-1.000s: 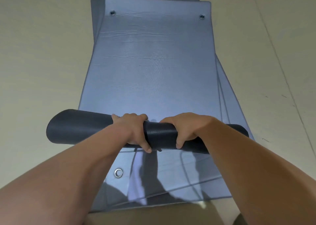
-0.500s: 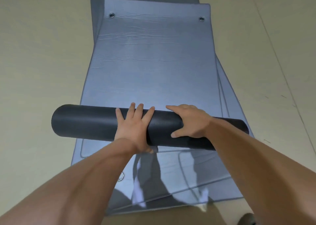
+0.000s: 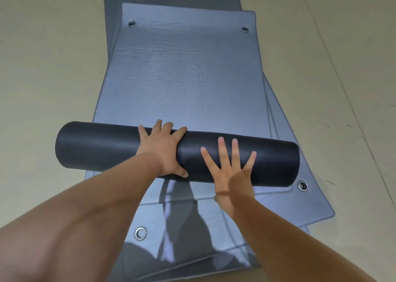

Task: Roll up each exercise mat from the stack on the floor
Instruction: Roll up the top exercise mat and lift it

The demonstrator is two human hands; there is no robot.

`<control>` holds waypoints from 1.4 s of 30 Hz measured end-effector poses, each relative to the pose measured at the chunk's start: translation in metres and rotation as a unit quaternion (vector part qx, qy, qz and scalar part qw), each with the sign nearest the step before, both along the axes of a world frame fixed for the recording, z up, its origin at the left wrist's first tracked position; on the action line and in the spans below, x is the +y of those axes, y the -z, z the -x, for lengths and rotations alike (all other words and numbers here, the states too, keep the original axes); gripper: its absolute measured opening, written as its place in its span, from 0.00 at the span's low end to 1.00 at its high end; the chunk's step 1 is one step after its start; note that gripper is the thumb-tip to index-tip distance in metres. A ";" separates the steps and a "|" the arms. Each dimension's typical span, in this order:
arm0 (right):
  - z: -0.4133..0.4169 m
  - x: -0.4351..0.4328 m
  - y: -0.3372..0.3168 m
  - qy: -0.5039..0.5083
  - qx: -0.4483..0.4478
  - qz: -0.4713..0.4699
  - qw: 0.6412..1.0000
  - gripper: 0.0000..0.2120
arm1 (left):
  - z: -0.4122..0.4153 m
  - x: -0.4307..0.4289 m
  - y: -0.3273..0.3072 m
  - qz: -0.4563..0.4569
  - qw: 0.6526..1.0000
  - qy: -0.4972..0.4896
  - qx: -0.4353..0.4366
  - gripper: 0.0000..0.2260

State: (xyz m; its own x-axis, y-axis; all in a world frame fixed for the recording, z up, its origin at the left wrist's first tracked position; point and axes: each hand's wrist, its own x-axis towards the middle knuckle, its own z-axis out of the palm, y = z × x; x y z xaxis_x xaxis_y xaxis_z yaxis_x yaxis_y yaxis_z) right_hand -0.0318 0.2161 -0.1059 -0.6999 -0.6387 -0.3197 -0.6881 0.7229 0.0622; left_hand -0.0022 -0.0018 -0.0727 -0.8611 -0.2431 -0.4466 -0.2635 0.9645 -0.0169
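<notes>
Head view: left hand (image 3: 162, 151) and right hand (image 3: 230, 170) press spread fingers (image 3: 222, 153) onto the rolled mat (image 3: 96, 147).

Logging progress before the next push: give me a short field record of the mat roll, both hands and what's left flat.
roll: dark grey rolled-up part of the top foam exercise mat, lying crosswise on the stack
left hand: laid over the roll's middle, fingers reaching its far side, thumb on the near side
right hand: flat on the roll, fingers spread
unrolled part: blue-grey flat length ahead, two metal eyelets at its far end
stack: more flat grey mats underneath, edges fanned out to the right
floor: beige
</notes>
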 end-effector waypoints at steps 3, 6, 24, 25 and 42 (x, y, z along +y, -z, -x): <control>0.031 -0.014 -0.002 0.017 -0.037 -0.014 0.999 0.64 | -0.033 -0.011 0.010 0.055 0.986 0.100 0.119 0.48; 0.059 -0.026 -0.007 0.015 -0.065 -0.012 0.998 0.64 | -0.057 -0.014 0.022 0.071 0.990 0.049 0.115 0.51; 0.044 -0.034 -0.065 -0.032 -0.309 -0.152 0.938 0.53 | -0.082 0.024 -0.002 0.014 0.995 0.082 0.061 0.51; 0.046 -0.035 -0.069 -0.038 -0.350 -0.150 0.924 0.52 | -0.083 0.028 -0.006 -0.006 0.998 0.055 0.036 0.51; -0.009 -0.003 -0.043 -0.046 -0.018 0.000 0.999 0.68 | -0.012 0.010 -0.033 -0.134 0.970 -0.128 -0.156 0.46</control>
State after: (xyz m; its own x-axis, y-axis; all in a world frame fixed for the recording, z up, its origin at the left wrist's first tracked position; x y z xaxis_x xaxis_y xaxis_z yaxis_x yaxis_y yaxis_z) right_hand -0.0228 0.2126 -0.0632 -0.6257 -0.7001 -0.3440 -0.7538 0.6562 0.0355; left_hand 0.0102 0.0083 -0.0392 -0.6002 -0.2713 -0.7525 -0.5179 0.8487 0.1071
